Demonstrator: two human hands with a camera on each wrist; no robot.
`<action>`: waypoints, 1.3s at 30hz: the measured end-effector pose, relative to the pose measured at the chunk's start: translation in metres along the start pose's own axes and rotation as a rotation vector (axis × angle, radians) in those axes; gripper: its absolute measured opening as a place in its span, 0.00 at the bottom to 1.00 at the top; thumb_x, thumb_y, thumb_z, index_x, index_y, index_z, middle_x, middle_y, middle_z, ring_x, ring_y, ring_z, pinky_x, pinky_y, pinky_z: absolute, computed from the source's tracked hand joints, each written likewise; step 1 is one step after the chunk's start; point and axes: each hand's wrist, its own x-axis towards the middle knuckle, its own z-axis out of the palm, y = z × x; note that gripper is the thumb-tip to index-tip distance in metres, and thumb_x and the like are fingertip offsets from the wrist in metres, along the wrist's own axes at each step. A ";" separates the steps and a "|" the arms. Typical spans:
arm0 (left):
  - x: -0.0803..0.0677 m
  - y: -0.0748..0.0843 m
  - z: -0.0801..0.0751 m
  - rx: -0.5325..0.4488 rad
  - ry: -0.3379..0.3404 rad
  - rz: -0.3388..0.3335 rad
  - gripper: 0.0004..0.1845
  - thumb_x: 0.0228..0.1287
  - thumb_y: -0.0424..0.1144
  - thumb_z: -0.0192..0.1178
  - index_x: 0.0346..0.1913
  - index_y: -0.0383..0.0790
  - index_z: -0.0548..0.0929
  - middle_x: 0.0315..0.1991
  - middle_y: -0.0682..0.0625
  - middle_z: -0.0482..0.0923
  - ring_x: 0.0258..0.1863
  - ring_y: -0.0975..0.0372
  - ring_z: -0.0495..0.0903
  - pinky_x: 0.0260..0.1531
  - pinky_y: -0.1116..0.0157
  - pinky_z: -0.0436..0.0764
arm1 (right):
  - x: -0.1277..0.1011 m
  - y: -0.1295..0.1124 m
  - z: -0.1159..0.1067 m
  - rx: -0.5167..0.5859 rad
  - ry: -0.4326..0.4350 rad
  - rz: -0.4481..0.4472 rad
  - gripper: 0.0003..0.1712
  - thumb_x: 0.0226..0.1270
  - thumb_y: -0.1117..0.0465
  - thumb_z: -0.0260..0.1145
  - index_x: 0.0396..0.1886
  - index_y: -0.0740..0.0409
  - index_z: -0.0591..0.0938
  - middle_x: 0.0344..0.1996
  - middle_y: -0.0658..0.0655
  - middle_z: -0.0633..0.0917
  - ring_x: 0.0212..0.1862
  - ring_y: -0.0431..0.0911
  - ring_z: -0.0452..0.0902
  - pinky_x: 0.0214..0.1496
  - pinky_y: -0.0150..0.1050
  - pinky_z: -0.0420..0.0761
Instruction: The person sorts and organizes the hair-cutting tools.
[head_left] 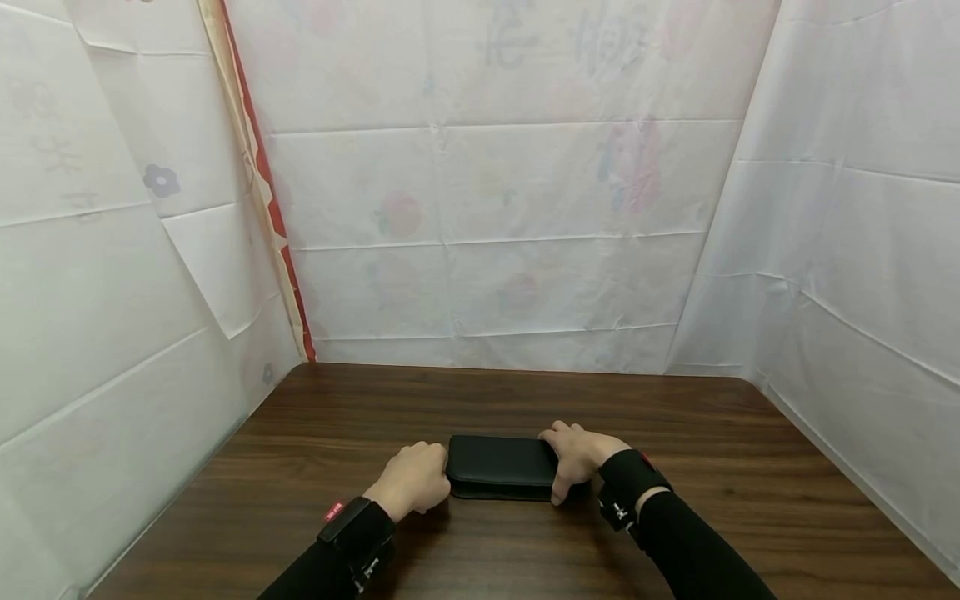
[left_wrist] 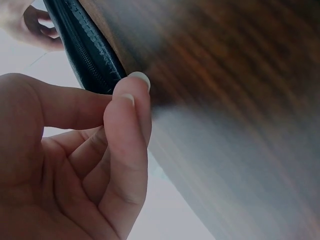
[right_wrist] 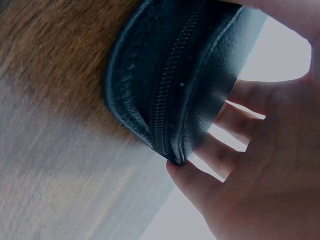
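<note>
Pouch (head_left: 501, 465) lies flat between both hands, fingers (head_left: 564, 440) gripping its ends.

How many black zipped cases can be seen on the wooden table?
1. The black case lies flat near the front middle of the table, between the left hand at its left end and the right hand gripping its right end. No other is visible.

A dark wooden table (head_left: 750, 500) stands enclosed by creased white sheets (head_left: 495, 242) with faint printed patterns.
</note>
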 end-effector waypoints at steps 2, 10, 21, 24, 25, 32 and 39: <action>0.000 0.000 0.000 0.000 0.002 0.004 0.13 0.56 0.21 0.51 0.23 0.42 0.74 0.09 0.52 0.65 0.08 0.63 0.63 0.14 0.67 0.59 | 0.000 0.000 0.000 -0.001 0.000 0.000 0.53 0.46 0.54 0.86 0.73 0.58 0.71 0.64 0.57 0.71 0.63 0.56 0.68 0.59 0.55 0.75; 0.001 0.005 -0.001 0.145 0.045 -0.006 0.05 0.57 0.24 0.59 0.32 0.35 0.82 0.25 0.45 0.76 0.22 0.57 0.70 0.26 0.58 0.69 | 0.001 0.001 0.001 0.006 -0.001 0.006 0.54 0.45 0.55 0.86 0.73 0.57 0.70 0.64 0.57 0.71 0.63 0.56 0.68 0.58 0.55 0.75; 0.004 0.004 -0.002 0.184 0.061 -0.008 0.04 0.58 0.26 0.62 0.36 0.35 0.84 0.30 0.44 0.80 0.25 0.57 0.70 0.30 0.57 0.70 | 0.001 0.000 0.000 0.012 -0.012 0.005 0.53 0.46 0.55 0.86 0.73 0.57 0.70 0.63 0.56 0.72 0.62 0.56 0.68 0.58 0.55 0.75; 0.005 0.002 -0.002 0.205 0.058 0.003 0.05 0.57 0.26 0.61 0.35 0.36 0.84 0.30 0.45 0.80 0.25 0.57 0.69 0.30 0.57 0.68 | 0.001 0.000 0.000 0.016 -0.017 0.008 0.53 0.46 0.55 0.86 0.73 0.57 0.70 0.63 0.56 0.72 0.62 0.55 0.68 0.58 0.55 0.74; 0.005 0.002 -0.002 0.218 0.059 0.007 0.05 0.57 0.26 0.61 0.35 0.36 0.84 0.30 0.45 0.80 0.25 0.57 0.70 0.30 0.57 0.69 | 0.002 0.000 0.000 0.017 -0.019 0.009 0.53 0.46 0.55 0.86 0.73 0.57 0.70 0.63 0.56 0.71 0.62 0.55 0.68 0.58 0.55 0.74; 0.007 0.001 -0.003 0.254 0.052 0.028 0.05 0.56 0.26 0.61 0.34 0.37 0.84 0.29 0.46 0.79 0.24 0.57 0.69 0.28 0.57 0.69 | 0.002 0.000 -0.001 0.013 -0.026 0.011 0.53 0.46 0.55 0.85 0.73 0.56 0.70 0.64 0.56 0.71 0.63 0.56 0.68 0.59 0.56 0.75; 0.009 0.001 -0.006 0.295 0.024 0.035 0.06 0.55 0.26 0.60 0.32 0.38 0.83 0.28 0.47 0.77 0.25 0.58 0.69 0.29 0.58 0.69 | 0.002 0.001 -0.001 0.014 -0.028 0.008 0.53 0.46 0.55 0.85 0.73 0.57 0.70 0.63 0.56 0.71 0.62 0.55 0.68 0.58 0.55 0.74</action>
